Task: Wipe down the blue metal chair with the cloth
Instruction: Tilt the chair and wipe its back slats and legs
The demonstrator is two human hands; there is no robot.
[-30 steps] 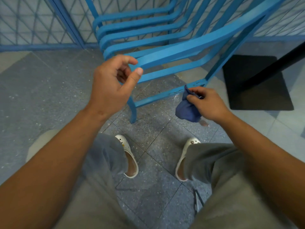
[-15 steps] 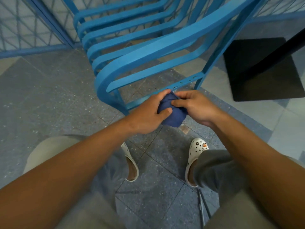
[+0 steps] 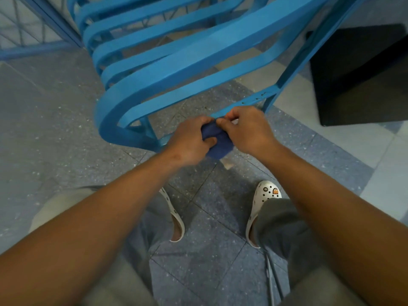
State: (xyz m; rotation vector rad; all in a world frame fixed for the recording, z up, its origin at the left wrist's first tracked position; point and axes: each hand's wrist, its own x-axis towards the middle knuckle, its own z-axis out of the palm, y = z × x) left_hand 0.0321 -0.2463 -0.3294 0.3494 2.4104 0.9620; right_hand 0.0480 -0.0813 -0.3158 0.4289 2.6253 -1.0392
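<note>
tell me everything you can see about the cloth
The cloth is dark blue, soft-looking fabric, bunched into a wad rather than spread flat. It sits between both hands just in front of the blue metal chair: the left hand grips its left side, the right hand pinches its top. Its lower end bulges free below.

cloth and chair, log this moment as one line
phase: regripping cloth | left hand: grips cloth | right hand: pinches cloth | chair: low rail just behind hands | wiping: not under way
</note>
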